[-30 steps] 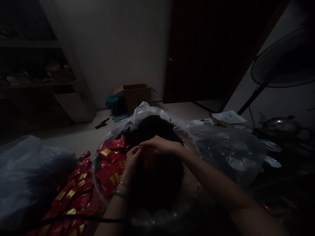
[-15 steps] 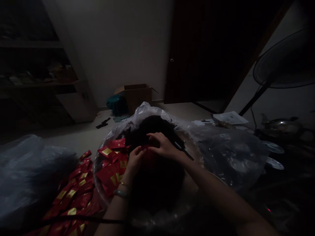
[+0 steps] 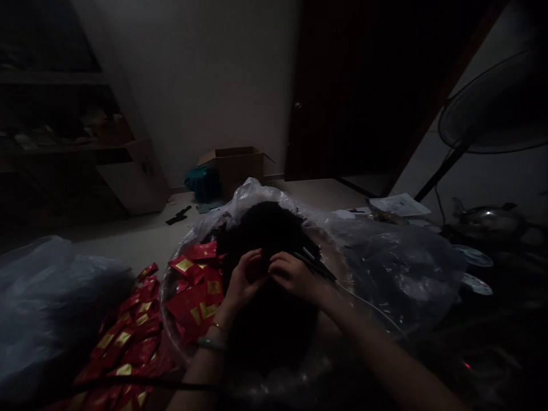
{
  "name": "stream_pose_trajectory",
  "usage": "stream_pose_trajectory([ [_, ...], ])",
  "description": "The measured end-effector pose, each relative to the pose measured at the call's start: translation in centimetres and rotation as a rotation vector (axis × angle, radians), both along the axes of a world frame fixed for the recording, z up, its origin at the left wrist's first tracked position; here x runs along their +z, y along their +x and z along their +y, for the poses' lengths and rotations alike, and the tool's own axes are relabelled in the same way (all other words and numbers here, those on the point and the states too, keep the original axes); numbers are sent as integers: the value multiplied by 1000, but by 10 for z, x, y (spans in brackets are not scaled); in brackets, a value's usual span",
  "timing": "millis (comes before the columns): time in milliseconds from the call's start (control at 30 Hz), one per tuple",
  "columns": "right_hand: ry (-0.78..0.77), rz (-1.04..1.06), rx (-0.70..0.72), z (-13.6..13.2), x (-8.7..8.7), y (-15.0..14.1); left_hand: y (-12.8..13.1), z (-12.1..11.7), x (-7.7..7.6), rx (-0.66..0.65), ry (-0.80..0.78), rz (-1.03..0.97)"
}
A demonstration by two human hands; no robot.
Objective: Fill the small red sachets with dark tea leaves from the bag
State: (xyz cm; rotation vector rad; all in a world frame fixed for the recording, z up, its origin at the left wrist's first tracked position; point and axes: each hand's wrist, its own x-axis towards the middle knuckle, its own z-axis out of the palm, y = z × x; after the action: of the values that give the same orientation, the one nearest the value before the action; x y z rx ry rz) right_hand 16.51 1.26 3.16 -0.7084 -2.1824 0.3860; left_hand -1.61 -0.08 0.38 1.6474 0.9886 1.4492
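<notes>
In the head view, the left hand point(image 3: 246, 279) and the right hand point(image 3: 293, 277) are raised side by side, fingers curled inward in a narrow grip, over a dark heap point(image 3: 268, 228) inside a clear plastic bag point(image 3: 398, 274). Shadow hides whether either grip holds anything. Thin dark strips point(image 3: 314, 265) lie just beside the right hand. The left wrist wears two bands: a gold bracelet point(image 3: 219, 326) and a pale green bangle point(image 3: 211, 343). Two piles of red sachets lie left of the hands: one pile point(image 3: 194, 294) inside the bag's rim, another pile point(image 3: 124, 342) at lower left. One cardboard box point(image 3: 235, 168) stands on the floor at upper middle.
</notes>
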Motion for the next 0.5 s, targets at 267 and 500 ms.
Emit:
stream_pose_trajectory([
  [267, 65, -469, -158, 3, -1, 6, -11, -6, 9, 88, 141, 437],
  [500, 81, -370, -166, 11, -4, 1, -12, -6, 6, 148, 154, 467],
])
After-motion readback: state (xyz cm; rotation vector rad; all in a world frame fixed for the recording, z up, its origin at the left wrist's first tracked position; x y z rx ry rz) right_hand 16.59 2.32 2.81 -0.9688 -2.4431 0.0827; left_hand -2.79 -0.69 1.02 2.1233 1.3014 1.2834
